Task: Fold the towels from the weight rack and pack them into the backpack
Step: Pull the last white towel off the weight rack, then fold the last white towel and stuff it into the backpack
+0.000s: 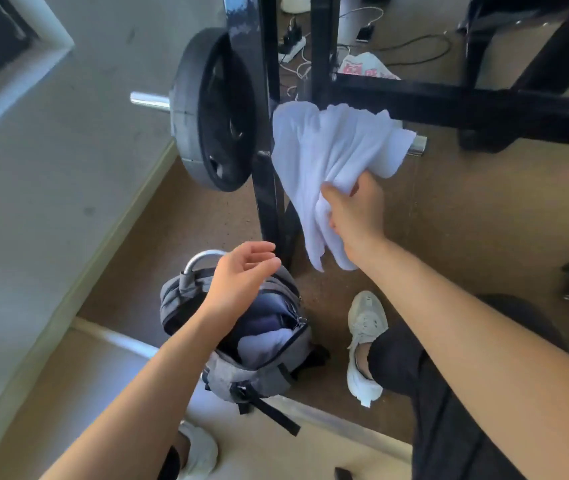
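A white towel (328,147) hangs over a chrome peg (418,144) of the black weight rack (269,168). My right hand (352,216) grips the towel's lower part in a bunch. Below, a grey backpack (259,372) stands open on the floor with a pale folded towel (262,342) showing inside. My left hand (241,275) hovers above the backpack's opening, palm up, fingers relaxed and holding nothing.
A black weight plate (207,109) sits on a chrome bar on the rack's left. My feet in light sneakers (364,344) stand on the brown floor beside the backpack. Cables and a power strip (293,50) lie behind the rack. A wall runs along the left.
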Available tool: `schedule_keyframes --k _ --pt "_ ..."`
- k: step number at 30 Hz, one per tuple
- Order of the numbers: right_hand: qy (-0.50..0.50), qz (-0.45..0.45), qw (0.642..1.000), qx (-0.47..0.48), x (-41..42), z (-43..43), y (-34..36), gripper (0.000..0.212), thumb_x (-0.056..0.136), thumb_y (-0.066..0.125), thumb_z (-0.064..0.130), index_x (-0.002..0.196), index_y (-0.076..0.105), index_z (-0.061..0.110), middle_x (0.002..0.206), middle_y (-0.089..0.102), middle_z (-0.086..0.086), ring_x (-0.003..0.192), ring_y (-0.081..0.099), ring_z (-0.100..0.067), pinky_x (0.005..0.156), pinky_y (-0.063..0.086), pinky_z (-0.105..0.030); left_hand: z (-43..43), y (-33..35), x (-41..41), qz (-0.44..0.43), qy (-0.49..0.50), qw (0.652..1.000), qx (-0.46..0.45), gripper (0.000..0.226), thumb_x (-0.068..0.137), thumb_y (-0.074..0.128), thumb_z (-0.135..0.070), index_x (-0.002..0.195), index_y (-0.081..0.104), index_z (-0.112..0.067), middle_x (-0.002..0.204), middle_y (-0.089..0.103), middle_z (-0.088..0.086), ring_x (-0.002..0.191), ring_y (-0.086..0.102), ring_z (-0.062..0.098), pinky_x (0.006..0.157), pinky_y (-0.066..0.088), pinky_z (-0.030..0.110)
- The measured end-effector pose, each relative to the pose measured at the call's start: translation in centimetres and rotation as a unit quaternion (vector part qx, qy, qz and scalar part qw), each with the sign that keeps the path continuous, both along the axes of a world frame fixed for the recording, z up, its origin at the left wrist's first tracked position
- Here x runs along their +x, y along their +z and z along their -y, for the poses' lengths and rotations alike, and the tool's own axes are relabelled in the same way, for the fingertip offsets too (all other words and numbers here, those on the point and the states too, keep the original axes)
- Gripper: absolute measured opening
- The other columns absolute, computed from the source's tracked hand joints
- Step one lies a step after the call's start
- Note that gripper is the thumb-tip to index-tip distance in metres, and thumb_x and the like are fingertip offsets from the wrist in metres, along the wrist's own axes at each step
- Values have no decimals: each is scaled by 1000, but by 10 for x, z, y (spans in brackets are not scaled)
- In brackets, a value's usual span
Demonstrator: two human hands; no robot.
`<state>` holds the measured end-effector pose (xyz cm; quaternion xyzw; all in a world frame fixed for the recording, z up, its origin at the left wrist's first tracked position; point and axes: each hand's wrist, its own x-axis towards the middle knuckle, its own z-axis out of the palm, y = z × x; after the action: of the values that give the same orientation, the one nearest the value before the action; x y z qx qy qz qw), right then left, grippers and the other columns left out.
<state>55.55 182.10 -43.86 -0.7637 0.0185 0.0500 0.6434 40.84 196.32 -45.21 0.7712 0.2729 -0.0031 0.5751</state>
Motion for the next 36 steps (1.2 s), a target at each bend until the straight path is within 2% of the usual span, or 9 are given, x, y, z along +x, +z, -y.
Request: schedule_keyframes --k 4,8,12,16,20,22,27,32,36 --pt "85 11 996 22 -13 6 10 23 87 71 19 110 66 18 91 71 8 75 68 -2 60 53 -22 11 20 35 -7 16 1000 -14 53 94 74 -25 142 53 -25 129 62 -8 111 62 9 71 46 14" --pt "137 -6 987 84 -23 13 17 20 88 70 13 107 68 18 91 73 8 79 70 -1 63 52 -17 21 30 61 -4 -42 999 -8 63 92 74 -25 147 43 -27 137 59 -7 124 57 12 93 49 24" --pt "120 -22 988 91 -26 19 23 14 89 69 12 100 69 20 89 74 6 83 71 -5 66 55 -21 28 34 78 -15 -8 1000 26 25 98 61 -17 122 68 -17 91 73 -3 88 68 10 83 50 25" --pt "188 -14 982 24 -26 25 29 12 87 69 11 94 72 1 86 74 -12 78 70 -15 63 54 -30 35 43 75 8 18 992 -123 37 99 45 -21 116 71 -3 103 76 11 96 70 23 88 56 34" --pt "316 30 948 -32 -29 29 39 18 90 70 14 89 67 -4 76 66 -11 69 60 -13 65 47 -29 40 50 44 34 -18 963 -267 58 99 23 -27 100 76 -4 91 75 18 85 71 25 75 54 35" --pt "353 32 933 -60 -35 29 40 17 91 68 17 91 67 0 76 67 -7 69 60 -14 68 49 -32 39 48 22 39 -39 960 -275 57 99 28 -34 110 75 -5 101 74 20 93 71 28 80 55 35" --pt "376 106 914 -106 -57 29 43 9 92 64 12 100 68 10 92 69 -1 85 64 -13 71 52 -19 39 54 -17 71 -27 988 -134 24 99 63 -17 122 72 -18 119 76 11 117 70 27 100 55 44" --pt "205 213 949 -114 -94 34 31 15 82 79 19 92 72 10 86 72 0 74 63 -10 68 56 -29 43 87 -64 87 -55 995 9 41 81 71 -23 121 67 -29 109 73 -5 104 70 14 88 57 34" --pt "116 239 962 -62 -130 42 30 35 79 80 20 100 54 13 100 54 0 68 54 -14 59 44 -14 46 104 -100 95 -106 989 28 34 79 70 -19 113 71 -20 95 72 -3 90 70 20 76 56 39"
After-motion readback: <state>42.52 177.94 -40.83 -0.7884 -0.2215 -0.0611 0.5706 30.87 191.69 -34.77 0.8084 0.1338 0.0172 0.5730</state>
